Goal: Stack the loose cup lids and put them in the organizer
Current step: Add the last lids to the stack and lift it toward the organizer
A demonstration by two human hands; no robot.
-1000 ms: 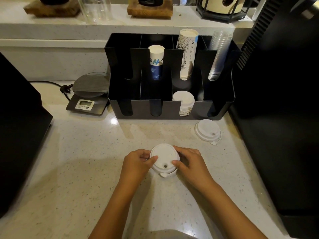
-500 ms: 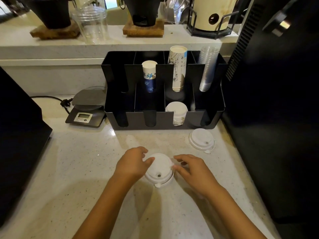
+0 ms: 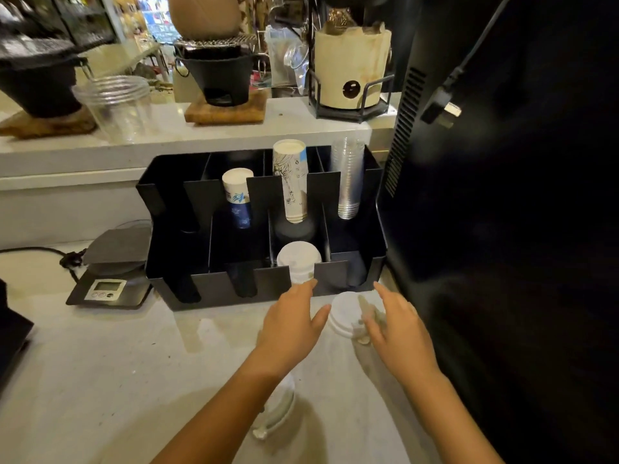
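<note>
A loose white cup lid [image 3: 343,316] lies on the counter just in front of the black organizer [image 3: 214,289]. My left hand [image 3: 291,326] is open on its left and my right hand [image 3: 395,329] is open on its right; blurred right fingers overlap the lid's right edge. A small stack of white lids [image 3: 279,408] rests on the counter nearer me, partly hidden under my left forearm. Another stack of white lids [image 3: 298,261] stands on edge in the organizer's front row, third slot from the left.
The organizer's back row holds paper cup stacks [image 3: 289,179] and clear plastic cups [image 3: 348,175]. A digital scale [image 3: 110,269] with a cable sits to its left. A tall black machine [image 3: 502,195] walls off the right side. A raised shelf with pots runs behind.
Both hands let go of the lid stack near me and moved forward and right to the single lid by the organizer. The camera view tilted up.
</note>
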